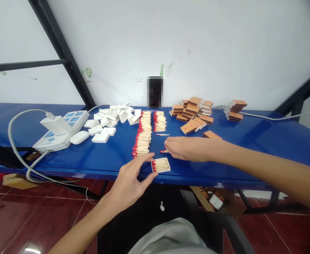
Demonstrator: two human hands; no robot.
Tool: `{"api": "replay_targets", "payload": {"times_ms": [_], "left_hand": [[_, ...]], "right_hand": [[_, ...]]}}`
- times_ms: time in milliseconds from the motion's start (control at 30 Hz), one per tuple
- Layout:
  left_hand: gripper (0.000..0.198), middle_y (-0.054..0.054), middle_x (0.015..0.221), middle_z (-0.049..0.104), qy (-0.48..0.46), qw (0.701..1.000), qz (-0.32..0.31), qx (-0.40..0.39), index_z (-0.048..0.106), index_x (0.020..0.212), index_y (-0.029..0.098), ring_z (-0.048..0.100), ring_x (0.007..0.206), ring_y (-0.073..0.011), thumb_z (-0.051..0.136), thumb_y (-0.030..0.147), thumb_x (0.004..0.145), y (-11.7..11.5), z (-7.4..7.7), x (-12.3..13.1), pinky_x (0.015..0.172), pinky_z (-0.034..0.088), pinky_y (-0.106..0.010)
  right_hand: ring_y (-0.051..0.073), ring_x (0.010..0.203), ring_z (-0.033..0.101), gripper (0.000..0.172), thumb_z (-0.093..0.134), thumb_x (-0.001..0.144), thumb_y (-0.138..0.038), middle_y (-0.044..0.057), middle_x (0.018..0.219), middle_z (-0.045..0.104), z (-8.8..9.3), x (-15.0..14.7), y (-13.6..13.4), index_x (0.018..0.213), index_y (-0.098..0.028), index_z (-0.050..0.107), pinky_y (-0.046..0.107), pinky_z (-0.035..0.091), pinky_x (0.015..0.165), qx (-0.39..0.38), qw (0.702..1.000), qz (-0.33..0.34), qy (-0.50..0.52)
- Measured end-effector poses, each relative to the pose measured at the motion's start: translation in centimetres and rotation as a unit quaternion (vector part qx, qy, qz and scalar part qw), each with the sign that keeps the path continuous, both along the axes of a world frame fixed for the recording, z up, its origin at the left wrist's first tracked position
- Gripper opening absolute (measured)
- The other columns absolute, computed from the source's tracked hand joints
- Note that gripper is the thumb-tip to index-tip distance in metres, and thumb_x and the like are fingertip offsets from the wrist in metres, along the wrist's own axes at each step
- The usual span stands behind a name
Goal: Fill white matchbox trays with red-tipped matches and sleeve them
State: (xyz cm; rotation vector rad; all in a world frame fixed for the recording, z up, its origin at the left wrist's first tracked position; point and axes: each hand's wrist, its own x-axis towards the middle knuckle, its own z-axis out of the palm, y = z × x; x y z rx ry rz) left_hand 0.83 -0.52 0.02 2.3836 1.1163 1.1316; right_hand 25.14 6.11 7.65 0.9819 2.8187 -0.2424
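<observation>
A small white matchbox tray filled with red-tipped matches lies near the table's front edge. My left hand grips it at its left end, thumb at the near corner and forefinger at the far one. Just beyond the tray, my right hand is closed around a few matches, their red heads pointing left; the fingers hide the rest of them. Behind the tray runs a long row of matches, with a shorter row to its right. A loose match lies below the shorter row.
White tray pieces are heaped at the left, brown matchbox sleeves at the right, with another stack farther right. A power strip with cables and a white mouse sit left on the blue table. A dark phone-like object leans against the wall.
</observation>
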Motion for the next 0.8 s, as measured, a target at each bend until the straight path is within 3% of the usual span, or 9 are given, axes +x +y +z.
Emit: {"api": "replay_targets", "payload": {"times_ms": [133,233,367,533,800], "left_hand": [[0.052,-0.005,0.112,0.073,-0.015,1.000,0.001,-0.010,0.050,0.137,0.023,0.068,0.085,-0.0154,0.069,0.026,0.090,-0.1,-0.1,0.0,0.067,0.058,-0.024],[0.055,-0.006,0.116,0.072,-0.014,1.000,-0.008,0.003,0.047,0.142,0.024,0.069,0.087,-0.0162,0.067,0.026,0.092,-0.1,-0.2,0.0,0.077,0.060,-0.030],[0.041,-0.006,0.119,0.071,-0.010,1.000,-0.019,0.013,0.058,0.131,0.023,0.069,0.097,-0.0184,0.068,0.025,0.091,-0.2,0.1,0.0,0.091,0.059,-0.034],[0.018,-0.006,0.111,0.072,-0.021,0.998,-0.038,0.042,0.070,0.108,0.021,0.071,0.098,-0.0171,0.068,0.020,0.090,0.0,0.2,0.1,0.090,0.059,-0.028],[0.017,-0.007,0.110,0.073,-0.017,0.996,-0.021,0.087,0.070,0.106,0.018,0.072,0.097,-0.0176,0.069,0.019,0.090,0.2,-0.5,0.3,0.091,0.059,-0.029]], "right_hand": [[0.017,0.069,0.051,0.016,0.046,0.096,-0.021,0.005,0.082,0.059,1.5,-0.5,-1.2,0.081,-0.019,0.053,0.030,0.039,0.063,-0.062,0.996,-0.008,0.065],[0.017,0.069,0.052,0.018,0.046,0.096,-0.022,0.005,0.082,0.060,2.1,-1.1,-2.5,0.080,-0.020,0.054,0.029,0.040,0.063,-0.087,0.993,-0.003,0.085],[0.019,0.079,0.057,0.019,0.047,0.097,-0.023,0.008,0.089,0.064,1.5,-1.9,-3.3,0.086,-0.017,0.062,0.030,0.042,0.067,-0.073,0.993,-0.019,0.089],[0.017,0.083,0.061,0.018,0.055,0.096,-0.026,0.006,0.092,0.067,-0.2,-2.2,-3.2,0.092,-0.018,0.070,0.028,0.045,0.072,-0.056,0.985,-0.043,0.158],[0.014,0.071,0.064,0.011,0.064,0.087,-0.018,0.003,0.082,0.072,0.2,-1.9,-3.4,0.088,-0.019,0.076,0.024,0.047,0.063,-0.113,0.963,-0.102,0.220]]}}
